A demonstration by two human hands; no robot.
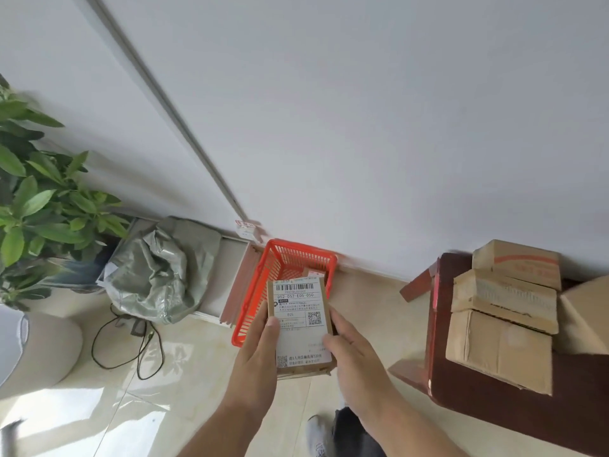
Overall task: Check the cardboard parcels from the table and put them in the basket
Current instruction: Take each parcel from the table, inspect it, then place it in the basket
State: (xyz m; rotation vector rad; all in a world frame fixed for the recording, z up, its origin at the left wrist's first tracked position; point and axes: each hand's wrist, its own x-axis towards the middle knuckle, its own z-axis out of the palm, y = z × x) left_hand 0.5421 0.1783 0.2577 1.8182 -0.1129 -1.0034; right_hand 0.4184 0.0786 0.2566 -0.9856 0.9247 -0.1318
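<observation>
Two hands hold one cardboard parcel [301,328] label-up, its long axis pointing away from the person toward the red basket [283,258] on the floor. The left hand [257,354] grips its left edge, thumb on the label; the right hand [352,354] has its fingers curled round the right edge. The parcel's far end hangs over the basket's near rim. More parcels [504,311] sit stacked on the table [494,410] to the right.

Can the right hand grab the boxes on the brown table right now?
Probably not yet. The right hand is busy holding the labelled parcel together with the left hand. The stacked boxes sit close on its side with nothing between, so once freed it likely could.
</observation>
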